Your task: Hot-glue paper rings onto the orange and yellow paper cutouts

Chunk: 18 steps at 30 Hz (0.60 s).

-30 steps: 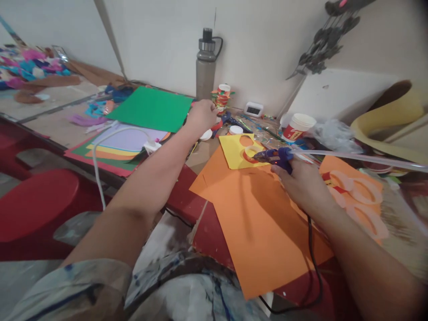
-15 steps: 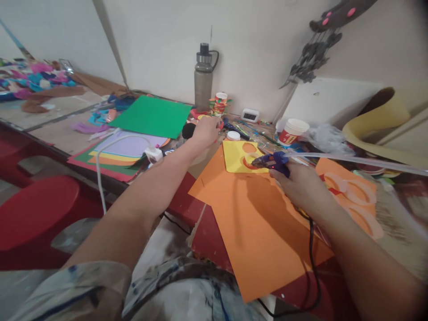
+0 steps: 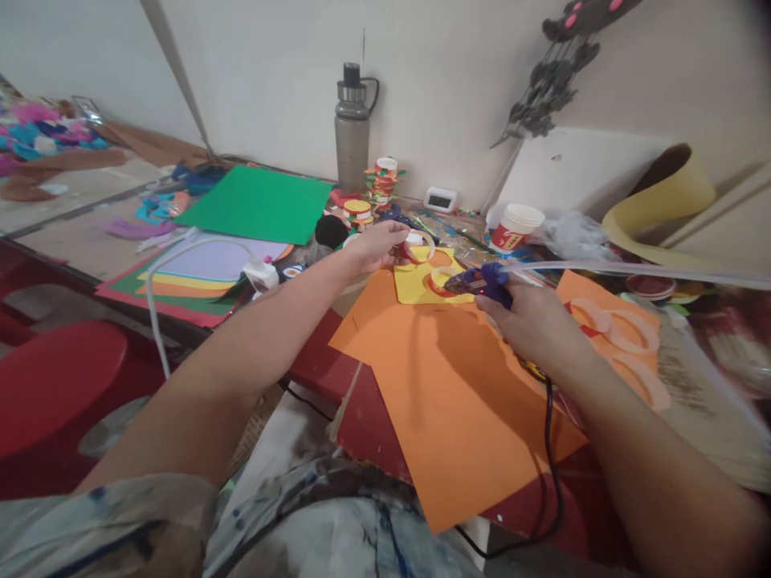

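My left hand (image 3: 374, 247) pinches a thin red-and-white paper ring (image 3: 430, 246), which looks like a slice of a paper cup, just above the back edge of a yellow sheet (image 3: 410, 284). A similar ring (image 3: 444, 279) lies on that sheet. My right hand (image 3: 539, 317) is wrapped around a dark blue hot glue gun (image 3: 491, 281), a glue stick (image 3: 614, 274) running out of its back. The nozzle is close to the ring on the yellow sheet; whether they touch I cannot tell. Beneath spread large orange sheets (image 3: 446, 409).
A grey bottle (image 3: 352, 144), a small stack of decorated cup rings (image 3: 384, 183), a paper cup (image 3: 516, 228) and a white digital clock (image 3: 441, 199) stand along the wall. Coloured sheets (image 3: 259, 205) lie left. More pale rings (image 3: 632, 331) are at right. A black cord (image 3: 557, 482) hangs below the gun.
My left hand has come right and nearer from the clutter at the back, and the paper ring now shows in its fingers. The glue gun stays over the yellow sheet. The view has shifted slightly.
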Motion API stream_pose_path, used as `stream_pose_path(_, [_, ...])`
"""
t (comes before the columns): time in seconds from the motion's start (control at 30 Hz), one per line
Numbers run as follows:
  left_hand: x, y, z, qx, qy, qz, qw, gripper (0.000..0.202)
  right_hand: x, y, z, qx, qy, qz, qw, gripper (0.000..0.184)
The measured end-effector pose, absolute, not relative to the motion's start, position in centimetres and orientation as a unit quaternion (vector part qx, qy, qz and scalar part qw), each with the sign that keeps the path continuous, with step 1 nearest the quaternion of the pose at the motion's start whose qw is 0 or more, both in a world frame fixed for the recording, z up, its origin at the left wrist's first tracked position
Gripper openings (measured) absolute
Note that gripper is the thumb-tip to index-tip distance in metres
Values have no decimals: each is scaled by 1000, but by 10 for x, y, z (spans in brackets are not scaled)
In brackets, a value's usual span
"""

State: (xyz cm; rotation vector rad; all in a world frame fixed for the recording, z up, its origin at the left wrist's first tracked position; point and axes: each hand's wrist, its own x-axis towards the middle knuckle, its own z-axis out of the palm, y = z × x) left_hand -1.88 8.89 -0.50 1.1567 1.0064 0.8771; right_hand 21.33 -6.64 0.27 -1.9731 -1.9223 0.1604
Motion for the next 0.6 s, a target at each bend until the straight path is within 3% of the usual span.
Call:
stream_pose_path(0.13, [-19,91,-16,578,490,337,558,19,212,-67,7,-716,-667,94,185,24])
stream_pose_path(0.3, [-30,105,-24,767,529,276,238,45,212,-66,6,-709,-678,51,186,26])
stream_pose_path(0.37, [-32,111,-25,800,517,257,161,48,213,-65,3,-714,-675,42,180,29])
stream_pose_path(0.5, [-30,117,-27,850,440,239,162,23,216,-65,0,-711,-680,36,175,35])
stream_pose_path(0.6, [-31,118,-30,886,383,212,152,43,216,-65,1,-704,-686,31,181,34])
